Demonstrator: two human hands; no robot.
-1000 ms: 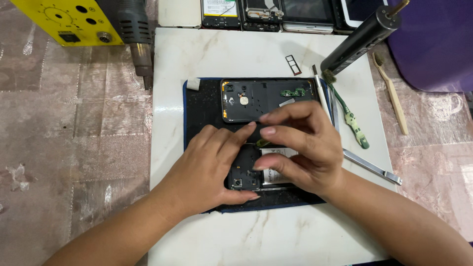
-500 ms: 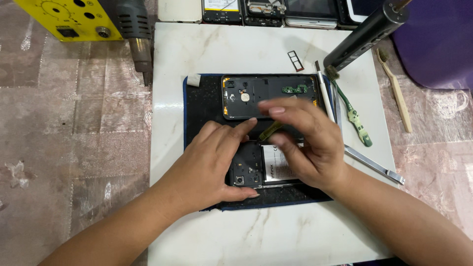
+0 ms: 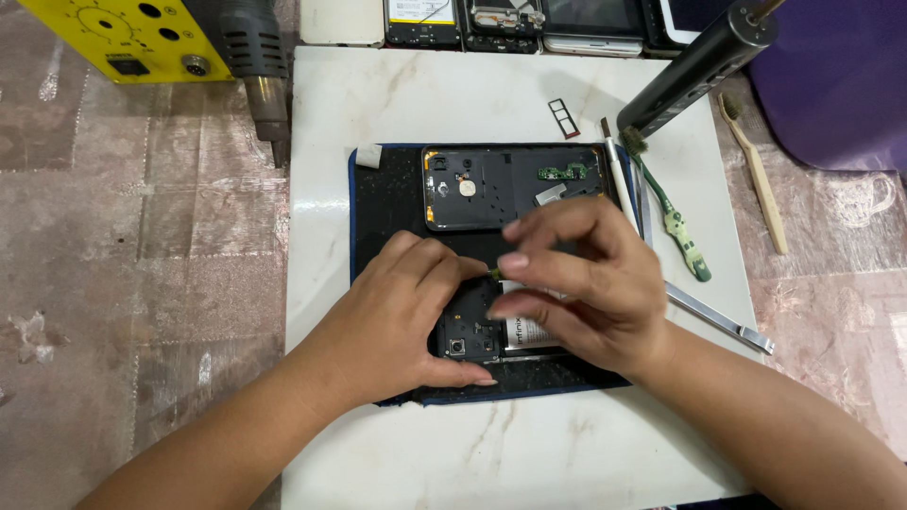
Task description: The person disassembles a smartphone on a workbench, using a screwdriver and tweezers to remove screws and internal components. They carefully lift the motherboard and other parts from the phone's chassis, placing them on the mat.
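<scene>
An opened black phone (image 3: pixel 475 336), with its camera module and battery showing, lies on a black mat (image 3: pixel 387 194). My left hand (image 3: pixel 402 316) grips the phone's left side, thumb along its lower edge. My right hand (image 3: pixel 590 283) hovers over the phone's right half with its fingers curled and slightly apart. A tiny green-yellow part (image 3: pixel 494 274) shows between the fingertips of both hands; which hand holds it is unclear. Above lies the phone's back cover (image 3: pixel 501 194), inside up, with a small green board (image 3: pixel 564 173) in it.
The mat lies on a white marble slab (image 3: pixel 453 94). Right of the mat are a green-handled brush (image 3: pixel 673 219), a metal pry tool (image 3: pixel 723 323), a black cylinder tool (image 3: pixel 701 59) and a wooden-handled brush (image 3: pixel 756 179). A SIM tray (image 3: pixel 564 117), a yellow hot-air station (image 3: pixel 123 33) and its nozzle (image 3: pixel 269 94) lie farther back.
My right hand has drawn slightly right and its fingers have spread and lifted off the phone. My left hand keeps its hold. The view has shifted a little.
</scene>
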